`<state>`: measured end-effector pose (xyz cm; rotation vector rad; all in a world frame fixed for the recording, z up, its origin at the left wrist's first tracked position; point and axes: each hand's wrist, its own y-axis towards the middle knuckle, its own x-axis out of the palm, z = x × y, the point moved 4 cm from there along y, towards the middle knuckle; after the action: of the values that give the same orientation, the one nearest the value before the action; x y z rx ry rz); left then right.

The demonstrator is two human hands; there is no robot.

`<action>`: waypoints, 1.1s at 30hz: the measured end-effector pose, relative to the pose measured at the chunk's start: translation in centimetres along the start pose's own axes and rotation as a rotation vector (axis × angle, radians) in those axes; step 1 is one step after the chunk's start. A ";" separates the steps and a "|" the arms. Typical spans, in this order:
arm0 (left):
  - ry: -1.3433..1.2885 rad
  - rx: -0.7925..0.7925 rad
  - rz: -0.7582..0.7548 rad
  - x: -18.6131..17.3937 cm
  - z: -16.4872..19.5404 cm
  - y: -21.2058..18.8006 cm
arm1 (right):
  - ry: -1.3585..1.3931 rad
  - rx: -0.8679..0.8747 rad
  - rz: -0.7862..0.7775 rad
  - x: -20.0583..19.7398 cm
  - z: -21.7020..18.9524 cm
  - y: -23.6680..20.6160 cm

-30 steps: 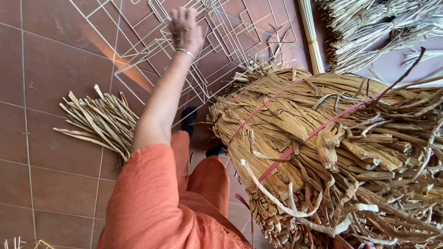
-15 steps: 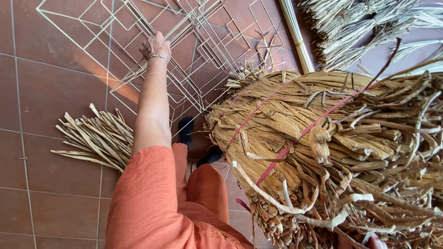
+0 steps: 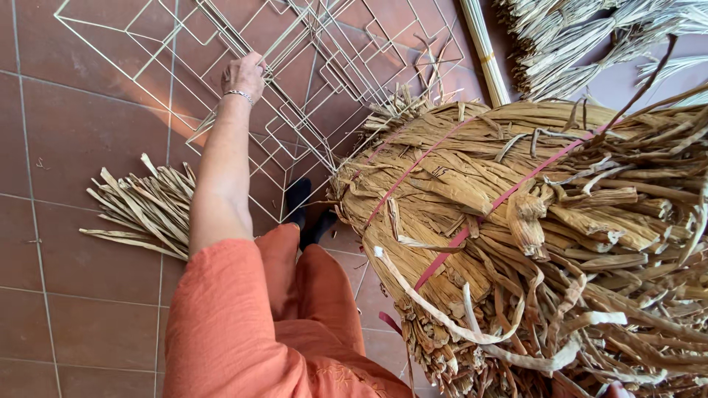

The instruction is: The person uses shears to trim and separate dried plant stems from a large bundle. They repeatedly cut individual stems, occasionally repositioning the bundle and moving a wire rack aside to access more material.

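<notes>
now left hand (image 3: 243,74) fingers curl around thin cream wire frames (image 3: 310,96) beside a dried straw bundle (image 3: 531,236)

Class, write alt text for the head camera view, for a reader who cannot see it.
A person's left hand reaches out and grips a pale wire frame lying on a red tiled floor. A large bundle of dried straw-coloured strips, tied with pink bands, fills the right side; a smaller loose pile lies left of the arm.
</notes>
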<state>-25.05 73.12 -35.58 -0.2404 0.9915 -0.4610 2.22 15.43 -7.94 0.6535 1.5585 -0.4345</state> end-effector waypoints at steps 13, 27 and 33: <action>-0.019 0.148 0.153 -6.5 -1.9 -2.3 | 0.034 -0.015 0.027 -0.6 1.0 0.0; 0.089 0.178 0.552 -37.8 -11.6 -29.9 | 0.108 -0.108 0.125 -4.2 -3.4 1.7; -0.226 0.115 0.701 -45.4 -14.5 -37.8 | 0.113 -0.127 0.142 -4.8 -4.4 2.0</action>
<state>-68.22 61.84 5.73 0.1613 0.7623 0.1495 0.11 19.05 -2.52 0.6948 1.6198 -0.1939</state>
